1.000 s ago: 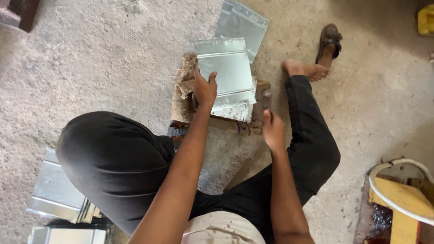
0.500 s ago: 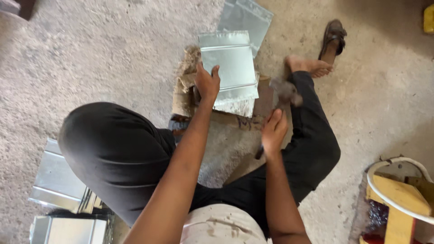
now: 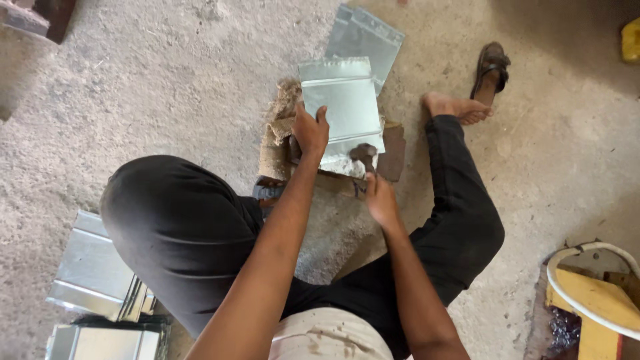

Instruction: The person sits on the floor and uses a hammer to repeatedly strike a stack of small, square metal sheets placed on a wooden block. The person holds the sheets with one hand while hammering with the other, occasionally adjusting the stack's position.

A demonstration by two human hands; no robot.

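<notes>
Seated on the concrete floor [image 3: 167, 80], legs bent to either side of the work. Holds the sheet-metal piece [image 3: 347, 107] down with the left hand [image 3: 310, 130], fingers spread and laid flat over its left edge, not curled round anything. Grips the hammer [image 3: 365, 155] in the right hand [image 3: 381, 200], closed round the handle, with the dark head down on the near edge of the piece.

Lies across a worn wooden block [image 3: 277, 143], this piece, straight ahead between the knees. Judging by its look, partly shaped: shows a narrow flange with a row of small holes along the far end and a crease across the middle, while the near edge under the hammer head looks uneven and seems unfinished.

Thin galvanised steel, bright and smooth, rectangular, with crisp folds. Rough, chipped and frayed at the left end, the block, brown and dusty. Gritty and pale, the floor.

Beyond the block, a second like sheet [image 3: 367, 37], flat on the floor. At the lower left, a stack of folded sheets [image 3: 93, 273]. To the right, a bare foot [image 3: 457, 107] with a dark sandal [image 3: 492, 67] just beside it, and a yellow board [image 3: 600, 300] at the corner.
</notes>
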